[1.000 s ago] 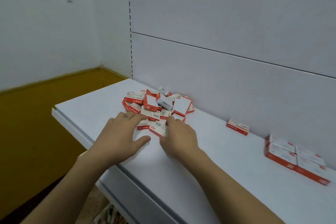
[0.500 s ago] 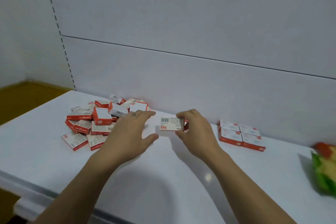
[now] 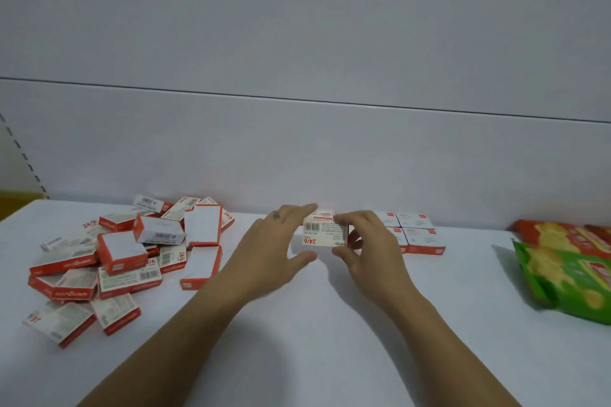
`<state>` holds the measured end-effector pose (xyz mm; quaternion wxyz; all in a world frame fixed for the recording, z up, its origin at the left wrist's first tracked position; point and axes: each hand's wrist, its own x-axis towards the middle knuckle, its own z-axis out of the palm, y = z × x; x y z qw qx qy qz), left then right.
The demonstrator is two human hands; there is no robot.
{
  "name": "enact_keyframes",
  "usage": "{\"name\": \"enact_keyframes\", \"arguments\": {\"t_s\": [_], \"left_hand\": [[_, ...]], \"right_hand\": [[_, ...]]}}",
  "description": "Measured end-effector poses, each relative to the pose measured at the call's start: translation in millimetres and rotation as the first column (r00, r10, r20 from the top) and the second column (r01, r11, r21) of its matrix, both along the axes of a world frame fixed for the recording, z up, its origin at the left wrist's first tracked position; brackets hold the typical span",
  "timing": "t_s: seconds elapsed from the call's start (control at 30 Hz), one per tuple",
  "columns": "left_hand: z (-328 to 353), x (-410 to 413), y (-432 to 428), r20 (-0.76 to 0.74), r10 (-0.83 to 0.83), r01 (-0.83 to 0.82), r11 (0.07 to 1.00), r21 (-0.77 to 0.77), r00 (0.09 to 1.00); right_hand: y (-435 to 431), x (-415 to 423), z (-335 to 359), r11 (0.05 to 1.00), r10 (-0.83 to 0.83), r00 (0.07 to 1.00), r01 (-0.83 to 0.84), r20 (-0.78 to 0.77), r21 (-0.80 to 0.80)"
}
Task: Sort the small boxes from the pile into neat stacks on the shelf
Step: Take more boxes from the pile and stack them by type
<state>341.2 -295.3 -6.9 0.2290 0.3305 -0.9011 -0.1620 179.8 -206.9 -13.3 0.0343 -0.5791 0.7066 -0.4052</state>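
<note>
Box (image 3: 325,233) centre frame, pinched in right hand (image 3: 370,248) fingers; left hand (image 3: 267,251) fingers spread wide beside it; pile (image 3: 132,248) at left.

Snack bags (image 3: 568,277) cut off right; stacks (image 3: 420,236) partly behind right hand (image 3: 367,251), perhaps two-high.

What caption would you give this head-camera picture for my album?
Right hand holds a small box between the loose pile and the neat stacks, left hand open beside it.
</note>
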Motion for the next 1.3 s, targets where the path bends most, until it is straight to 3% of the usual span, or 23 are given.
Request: {"name": "enact_keyframes", "arguments": {"t_s": [0.53, 0.7, 0.87, 0.97, 1.2, 1.3], "left_hand": [[-5.3, 29.7, -15.1, -0.367, 0.131, -0.056, 0.977, 0.206, 0.921], [-9.3, 26.1, -12.4, -0.364, 0.116, -0.027, 0.97, 0.24, 0.924], [-8.8, 20.3, -11.7, -0.407, 0.1, -0.004, 0.973, 0.23, 0.908], [-10.1, 19.4, -15.3, -0.415, 0.1, 0.001, 0.971, 0.238, 0.904], [-13.4, 15.6, -18.5, -0.419, 0.113, 0.005, 0.963, 0.271, 0.901], [-15.3, 14.9, -20.7, -0.482, 0.16, 0.061, 0.91, 0.41, 0.861]], "right_hand": [[-40.3, 21.0, 26.8, 0.997, 0.073, 0.997, -0.074, 0.03, 0.014], [-24.3, 22.5, 6.5, 0.998, 0.063, 0.998, -0.062, 0.017, -0.019], [-20.6, 25.9, 11.5, 1.0, -0.015, 0.961, 0.017, 0.276, -0.004], [-18.9, 29.5, 13.2, 1.0, -0.008, 0.937, 0.011, 0.35, -0.006], [-18.8, 33.2, 13.3, 0.999, -0.022, 0.952, 0.033, 0.305, -0.031], [-17.4, 34.3, 15.6, 0.999, 0.01, 0.95, 0.006, 0.312, -0.05]]}}
